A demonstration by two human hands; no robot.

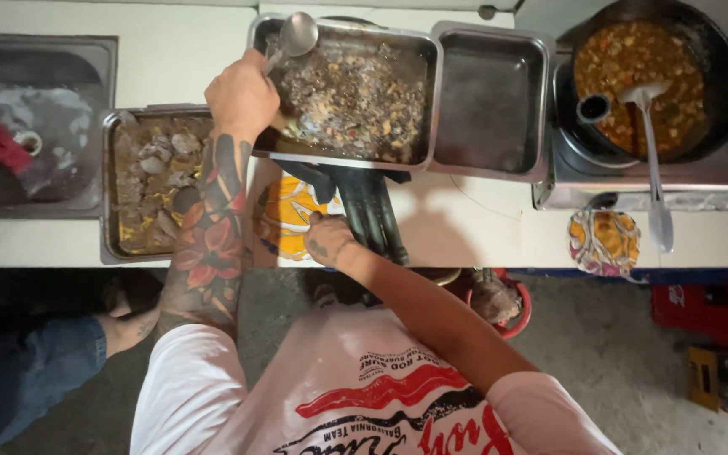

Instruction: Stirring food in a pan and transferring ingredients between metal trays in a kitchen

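**Spoon poised over the tray of chopped meat**

On the white counter (482,227), the landmark is the wide rectangular steel tray (343,156) filled with a dark, finely chopped meat mix. Touching its right side is an empty steel tray of the same kind (489,101). Farther right a round dark pot of orange stew (722,76) holds a long ladle. Just left of the landmark tray and nearer the person, a smaller steel tray of brown meat chunks (109,181) stands at the counter edge.

The tattooed left hand (242,94) is clenched around the handle of a large steel spoon (297,34), whose bowl is raised over the landmark tray's far left corner and looks empty. The right hand (328,240) rests on a yellow patterned cloth (288,215) just below that tray; whether it grips the cloth cannot be told.

This looks like stirring or scooping the mix. A further scoop would call for dipping the bowl in and keeping it level.
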